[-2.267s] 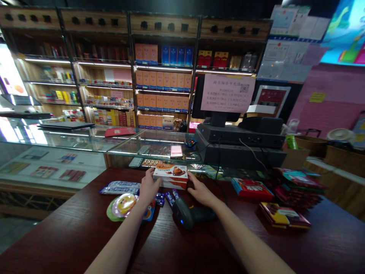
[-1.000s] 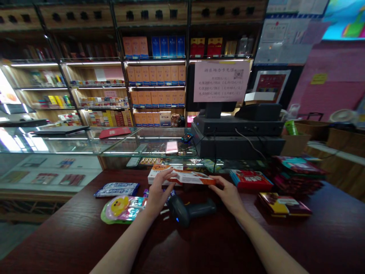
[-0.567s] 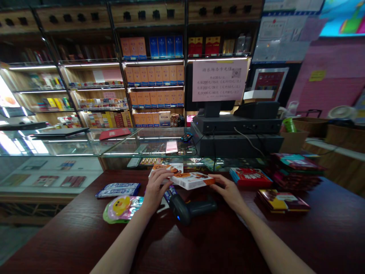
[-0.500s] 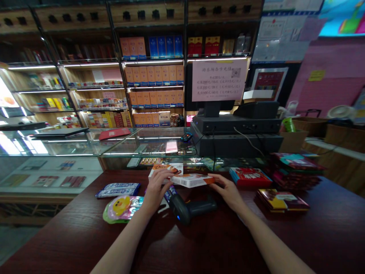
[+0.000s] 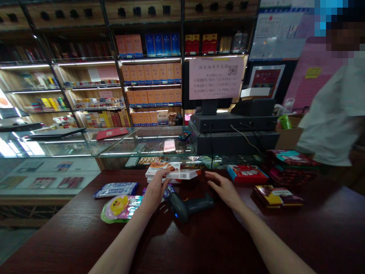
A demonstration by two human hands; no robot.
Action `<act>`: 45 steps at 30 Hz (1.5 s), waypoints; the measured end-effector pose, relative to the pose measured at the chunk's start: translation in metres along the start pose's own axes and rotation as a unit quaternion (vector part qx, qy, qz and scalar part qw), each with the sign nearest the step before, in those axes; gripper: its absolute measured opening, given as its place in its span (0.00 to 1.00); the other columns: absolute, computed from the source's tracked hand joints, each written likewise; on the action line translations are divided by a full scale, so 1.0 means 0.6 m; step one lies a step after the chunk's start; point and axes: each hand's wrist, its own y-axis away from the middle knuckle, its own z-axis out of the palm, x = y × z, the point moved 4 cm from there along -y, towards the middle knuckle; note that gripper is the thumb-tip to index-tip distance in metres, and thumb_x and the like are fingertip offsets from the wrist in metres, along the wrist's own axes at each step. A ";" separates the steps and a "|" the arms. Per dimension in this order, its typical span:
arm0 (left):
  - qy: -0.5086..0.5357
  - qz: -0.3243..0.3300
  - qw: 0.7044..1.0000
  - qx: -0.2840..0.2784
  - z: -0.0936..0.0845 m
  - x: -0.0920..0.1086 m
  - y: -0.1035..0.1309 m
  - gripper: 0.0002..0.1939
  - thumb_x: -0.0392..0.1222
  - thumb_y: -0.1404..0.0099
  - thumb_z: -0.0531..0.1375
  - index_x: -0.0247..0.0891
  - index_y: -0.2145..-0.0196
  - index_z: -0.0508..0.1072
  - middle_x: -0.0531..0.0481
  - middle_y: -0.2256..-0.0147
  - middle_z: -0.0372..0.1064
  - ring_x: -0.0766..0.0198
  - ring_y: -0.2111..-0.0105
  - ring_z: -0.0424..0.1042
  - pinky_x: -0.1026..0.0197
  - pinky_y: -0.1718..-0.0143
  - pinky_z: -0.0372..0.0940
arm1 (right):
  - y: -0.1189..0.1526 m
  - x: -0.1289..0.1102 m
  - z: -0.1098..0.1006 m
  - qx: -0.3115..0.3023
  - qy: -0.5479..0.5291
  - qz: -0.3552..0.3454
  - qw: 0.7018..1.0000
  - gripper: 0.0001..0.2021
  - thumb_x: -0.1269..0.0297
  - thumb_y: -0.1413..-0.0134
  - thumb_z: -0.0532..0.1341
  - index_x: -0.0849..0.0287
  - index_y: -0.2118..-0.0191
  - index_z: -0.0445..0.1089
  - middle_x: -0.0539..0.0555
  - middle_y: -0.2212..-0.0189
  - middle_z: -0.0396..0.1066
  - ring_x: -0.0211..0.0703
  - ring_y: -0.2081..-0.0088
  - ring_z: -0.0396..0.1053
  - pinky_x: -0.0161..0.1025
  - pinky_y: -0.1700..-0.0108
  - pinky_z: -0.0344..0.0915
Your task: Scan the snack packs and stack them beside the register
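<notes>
My left hand (image 5: 155, 192) grips the left end of a slim white-and-orange chocolate box (image 5: 185, 174), its barcode side towards me. The box is tilted, above and partly in front of another white-and-orange chocolate box (image 5: 161, 166). Off the box's right end, my right hand (image 5: 224, 186) is open, fingers spread and holding nothing. Between my hands a dark barcode scanner (image 5: 185, 207) lies on the table, showing a small blue light. Something in a purple wrapper (image 5: 169, 190) is partly hidden by my left hand and the scanner.
Blue-and-white packets (image 5: 115, 189) and a yellow-duck package (image 5: 119, 205) lie left. To the right are a red box (image 5: 247, 174), yellow-and-brown packs (image 5: 278, 196) and a stack of dark red packs (image 5: 293, 171). A cash register (image 5: 234, 125) stands behind; a person in a pale shirt (image 5: 336, 114) is at right.
My right hand has let go of the chocolate box's right end. The box has shifted left in my left hand, over the other box. A person has come into view at the right.
</notes>
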 end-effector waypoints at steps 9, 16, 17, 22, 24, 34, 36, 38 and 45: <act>-0.033 0.060 0.997 -0.032 0.021 0.017 -0.005 0.12 0.40 0.28 0.54 0.43 0.48 0.69 0.45 0.50 0.74 0.57 0.47 0.72 0.51 0.44 0.65 | 0.029 -0.075 0.003 -0.150 0.069 -0.073 0.984 0.20 0.59 0.47 0.67 0.48 0.47 0.74 0.52 0.50 0.76 0.52 0.48 0.71 0.48 0.43 0.64; -0.041 0.046 0.997 -0.040 0.022 0.008 -0.006 0.10 0.41 0.29 0.55 0.41 0.52 0.71 0.45 0.53 0.75 0.55 0.49 0.72 0.50 0.46 0.66 | 0.062 -0.108 0.046 -0.242 0.158 -0.098 0.952 0.28 0.59 0.58 0.74 0.46 0.48 0.70 0.50 0.52 0.74 0.53 0.50 0.69 0.44 0.48 0.62; -0.040 0.049 0.997 -0.043 0.023 0.008 -0.006 0.10 0.41 0.29 0.56 0.42 0.52 0.71 0.45 0.53 0.75 0.55 0.49 0.73 0.50 0.46 0.66 | 0.065 -0.113 0.053 -0.244 0.161 -0.110 0.950 0.31 0.59 0.57 0.74 0.46 0.45 0.68 0.51 0.50 0.74 0.53 0.49 0.68 0.44 0.46 0.61; -0.042 0.082 0.996 -0.023 0.024 0.010 -0.006 0.09 0.41 0.29 0.57 0.41 0.52 0.71 0.45 0.55 0.76 0.56 0.51 0.74 0.51 0.49 0.68 | 0.074 -0.120 0.083 -0.282 0.181 -0.166 0.928 0.29 0.61 0.46 0.67 0.47 0.38 0.63 0.53 0.44 0.71 0.51 0.44 0.67 0.46 0.42 0.56; -0.044 0.098 0.994 -0.008 0.023 0.012 -0.007 0.09 0.41 0.30 0.57 0.40 0.52 0.70 0.45 0.55 0.76 0.56 0.52 0.74 0.51 0.50 0.69 | 0.075 -0.118 0.084 -0.289 0.185 -0.178 0.922 0.25 0.63 0.43 0.65 0.49 0.40 0.65 0.53 0.46 0.73 0.49 0.45 0.67 0.46 0.42 0.56; -0.072 0.092 0.992 -0.036 0.029 0.011 -0.020 0.11 0.40 0.32 0.60 0.42 0.52 0.70 0.46 0.54 0.75 0.55 0.52 0.73 0.50 0.49 0.68 | 0.080 -0.094 -0.036 -0.240 0.205 -0.108 0.943 0.27 0.59 0.48 0.66 0.52 0.41 0.68 0.56 0.45 0.72 0.55 0.44 0.68 0.49 0.41 0.59; -0.081 0.092 0.992 -0.039 0.034 0.012 -0.026 0.11 0.39 0.32 0.60 0.42 0.52 0.71 0.47 0.55 0.75 0.55 0.52 0.73 0.50 0.50 0.69 | 0.081 -0.083 -0.068 -0.194 0.182 -0.066 0.962 0.27 0.59 0.50 0.67 0.52 0.42 0.69 0.56 0.44 0.72 0.55 0.45 0.68 0.49 0.42 0.60; -0.089 0.089 0.992 -0.030 0.040 0.015 -0.031 0.10 0.39 0.32 0.61 0.41 0.53 0.71 0.47 0.56 0.75 0.55 0.53 0.73 0.51 0.50 0.69 | 0.083 -0.072 -0.091 -0.163 0.144 -0.024 0.976 0.27 0.59 0.50 0.66 0.53 0.43 0.69 0.56 0.46 0.73 0.55 0.47 0.70 0.49 0.44 0.62; -0.073 0.054 0.995 0.040 0.066 0.042 -0.026 0.10 0.37 0.31 0.58 0.41 0.52 0.70 0.47 0.55 0.74 0.56 0.53 0.72 0.51 0.50 0.68 | 0.088 -0.066 -0.104 -0.162 0.059 0.024 0.985 0.25 0.58 0.51 0.67 0.56 0.46 0.70 0.54 0.51 0.76 0.53 0.49 0.72 0.45 0.46 0.64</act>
